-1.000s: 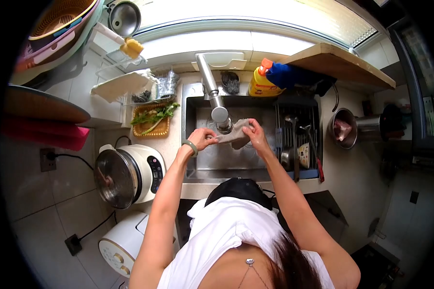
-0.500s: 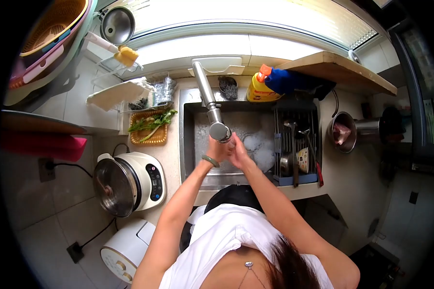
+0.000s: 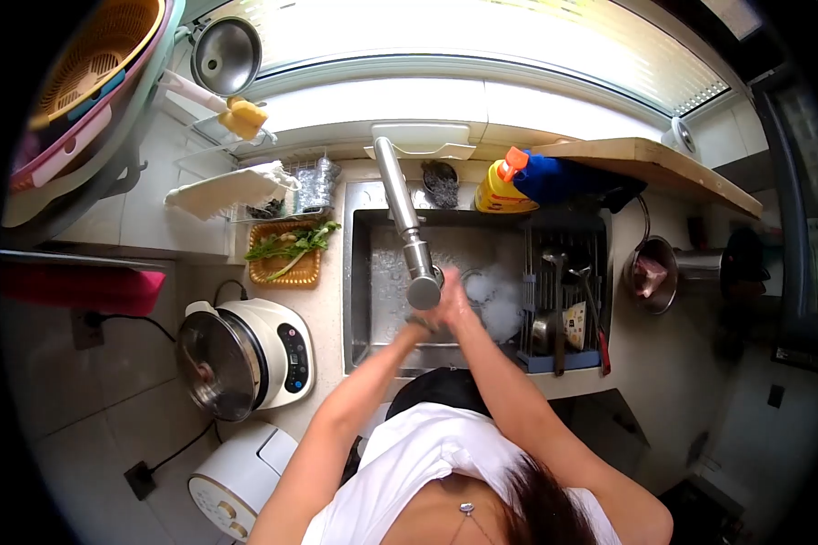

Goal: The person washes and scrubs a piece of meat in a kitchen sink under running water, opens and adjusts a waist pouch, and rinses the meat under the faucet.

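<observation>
My left hand [image 3: 432, 317] and my right hand [image 3: 453, 300] are close together over the metal sink [image 3: 357, 272], below the head of the steel tap [image 3: 423, 291]. The tap head covers much of my left hand, and a green bangle [image 3: 419, 323] circles that wrist. My right hand lies just right of the tap head, its fingers blurred and partly hidden. Whether anything is between my hands cannot be made out. White foam [image 3: 495, 300] lies on the sink bottom to their right.
A dish rack [image 3: 538, 363] with utensils fills the sink's right side. Behind stand a yellow bottle [image 3: 504, 193] and a wooden board [image 3: 654, 163]. A basket of greens [image 3: 286, 272] and an electric pot [image 3: 273, 350] sit left; a pan with meat [image 3: 650, 275] hangs right.
The view has shifted slightly, so the sink and counter appear lower. My left wrist has moved right, and more of my left hand is covered by the tap head.
</observation>
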Action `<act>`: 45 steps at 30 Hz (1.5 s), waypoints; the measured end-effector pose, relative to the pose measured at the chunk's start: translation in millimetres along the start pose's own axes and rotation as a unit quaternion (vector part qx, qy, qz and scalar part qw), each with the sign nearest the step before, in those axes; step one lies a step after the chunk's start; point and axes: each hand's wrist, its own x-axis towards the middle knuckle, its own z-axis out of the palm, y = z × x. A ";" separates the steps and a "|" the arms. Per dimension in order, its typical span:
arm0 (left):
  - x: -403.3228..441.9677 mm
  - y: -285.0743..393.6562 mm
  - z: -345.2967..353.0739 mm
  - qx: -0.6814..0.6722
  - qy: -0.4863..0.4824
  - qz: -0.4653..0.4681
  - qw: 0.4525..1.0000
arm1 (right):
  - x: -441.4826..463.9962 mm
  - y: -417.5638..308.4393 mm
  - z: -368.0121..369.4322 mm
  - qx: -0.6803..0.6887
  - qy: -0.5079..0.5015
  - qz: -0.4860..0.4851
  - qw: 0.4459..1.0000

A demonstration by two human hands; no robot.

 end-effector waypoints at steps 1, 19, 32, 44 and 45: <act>-1.4 -18.8 14.9 0.105 -0.061 0.064 0.991 | -1.2 -6.1 4.7 -0.003 0.013 0.012 1.000; -27.0 49.6 -54.2 -0.213 0.019 -0.144 0.966 | -66.1 -17.9 39.6 -0.535 0.146 -0.227 0.801; -41.4 85.7 -69.1 -0.111 0.009 -0.055 0.992 | -77.0 -10.2 44.9 -0.458 0.093 -0.198 0.862; -30.0 71.2 -104.2 0.011 0.026 -0.052 0.998 | -88.6 -57.8 38.7 -0.480 0.163 -0.304 0.807; -30.0 78.0 -102.6 0.090 -0.013 0.015 0.996 | -88.0 -58.1 36.9 -0.580 0.145 -0.335 0.728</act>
